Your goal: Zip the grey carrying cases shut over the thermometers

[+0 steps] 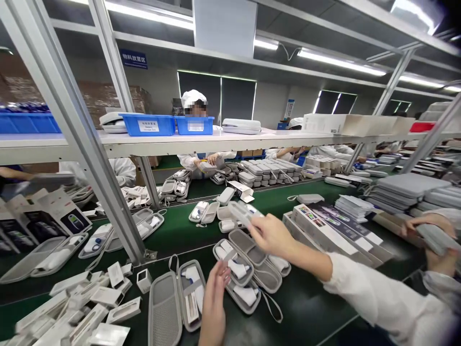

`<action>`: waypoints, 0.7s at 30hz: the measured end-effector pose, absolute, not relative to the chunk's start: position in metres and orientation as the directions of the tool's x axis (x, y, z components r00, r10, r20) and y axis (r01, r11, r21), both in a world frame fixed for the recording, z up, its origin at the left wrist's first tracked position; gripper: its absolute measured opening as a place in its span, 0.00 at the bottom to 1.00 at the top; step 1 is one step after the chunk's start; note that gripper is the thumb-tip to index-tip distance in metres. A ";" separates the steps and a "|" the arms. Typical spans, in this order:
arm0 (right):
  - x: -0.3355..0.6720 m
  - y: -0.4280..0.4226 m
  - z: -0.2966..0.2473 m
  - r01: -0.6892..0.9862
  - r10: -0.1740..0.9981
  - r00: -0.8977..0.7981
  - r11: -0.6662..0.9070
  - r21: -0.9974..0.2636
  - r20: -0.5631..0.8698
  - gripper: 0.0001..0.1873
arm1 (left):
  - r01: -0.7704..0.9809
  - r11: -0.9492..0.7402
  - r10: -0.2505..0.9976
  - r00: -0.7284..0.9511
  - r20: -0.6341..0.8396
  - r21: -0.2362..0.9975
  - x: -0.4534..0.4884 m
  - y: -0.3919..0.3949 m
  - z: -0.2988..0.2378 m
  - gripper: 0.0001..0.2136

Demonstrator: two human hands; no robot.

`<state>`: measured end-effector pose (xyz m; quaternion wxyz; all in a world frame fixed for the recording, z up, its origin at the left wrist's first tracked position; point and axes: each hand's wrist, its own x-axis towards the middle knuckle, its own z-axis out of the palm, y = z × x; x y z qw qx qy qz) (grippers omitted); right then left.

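Observation:
My right hand [272, 234] reaches forward over the green belt, its fingers closed around a blurred grey zip case [238, 211]. In the lower middle, my left hand [215, 300] is raised with its fingers stretched upward and nothing visible in them. Just left of it lies an open grey case [164, 307], holding a white device [191, 275] and a small white box. To its right, several open cases [272, 278] overlap in a pile, with white and blue devices in them. Other open cases [203, 212] rest on the belt beyond.
Small white boxes [77, 307] are heaped at lower left. A metal post [108, 192] and a shelf [216, 142] with blue bins [149, 126] stand ahead. Printed cartons [326, 230] lie to the right. A co-worker's hands [437, 223] hold a grey case at far right; another person works opposite.

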<state>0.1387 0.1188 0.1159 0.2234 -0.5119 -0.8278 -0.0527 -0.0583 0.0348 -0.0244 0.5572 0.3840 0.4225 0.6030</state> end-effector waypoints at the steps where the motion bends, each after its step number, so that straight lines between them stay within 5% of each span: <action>1: 0.128 0.108 0.108 0.862 0.819 -0.400 0.489 -0.135 0.411 0.14 | -0.470 -0.003 0.998 -0.060 -0.028 0.883 -0.053 0.042 -0.022 0.33; 4: 0.102 0.079 0.074 0.798 0.824 -0.508 0.560 -0.222 0.251 0.12 | -0.508 0.029 0.996 -0.055 -0.065 0.861 -0.050 0.059 -0.023 0.37; 8: 0.096 0.094 0.042 0.571 0.727 -0.687 0.559 -0.601 0.024 0.12 | -0.175 0.100 0.980 -0.153 -0.127 0.979 -0.074 0.072 -0.047 0.32; 10: 0.111 0.138 0.044 0.617 0.851 -0.523 0.412 -0.671 0.042 0.12 | -0.136 0.206 0.957 -0.179 -0.229 0.969 -0.087 0.078 -0.060 0.32; 13: 0.148 0.221 0.058 0.825 0.995 0.027 0.030 -0.564 0.093 0.18 | -0.025 0.286 0.926 -0.252 -0.282 0.958 -0.100 0.087 -0.066 0.39; 16: 0.181 0.285 0.057 0.838 0.985 0.171 -0.142 -0.527 0.005 0.24 | 0.207 0.303 0.907 -0.363 -0.214 0.930 -0.109 0.107 -0.055 0.44; 21: 0.201 0.324 0.026 0.835 0.974 0.211 -0.226 -0.502 -0.087 0.15 | 0.363 0.122 0.965 -0.260 -0.026 0.924 -0.121 0.198 -0.034 0.34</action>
